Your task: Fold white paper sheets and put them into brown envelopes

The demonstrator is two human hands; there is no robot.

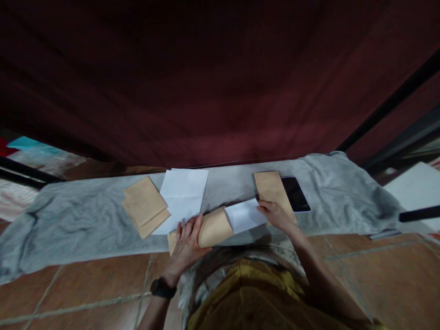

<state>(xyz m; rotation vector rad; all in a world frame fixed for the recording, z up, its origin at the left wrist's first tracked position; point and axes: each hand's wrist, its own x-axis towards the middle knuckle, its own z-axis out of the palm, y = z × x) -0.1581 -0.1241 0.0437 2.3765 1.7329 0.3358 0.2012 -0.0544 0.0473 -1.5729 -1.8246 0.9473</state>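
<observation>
- Here in the middle of the grey blanket [230,185], right along its near edge, lies the brown envelope [216,228], slanting a little, its open mouth facing right.
- The left hand [186,240] is on it now: fingers extended and spread across the envelope's left part, thumb along the near side, resting on top without closing into a fist.
- Out of that mouth comes the white paper [244,215], its left end tucked inside the envelope, the rest in plain sight and angled up to the right.
- And the right hand [275,214] has it! Thumb and fingers pinch the paper at its right end, the hand just over the second envelope [271,185].
- That second envelope lies flat, right of the middle, running from near the far edge toward the near edge, with the phone [295,195] close against its right side, screen dark.
- Over to the left, white sheets [185,183] reach from the far edge toward the left hand, creased across.
- Just beside them, touching at the side, sits a small pile of brown envelopes [146,201], fanned askew.
- On the left wrist, a black watch [163,288]; past the blanket's near edge, tiled floor [103,284].
</observation>
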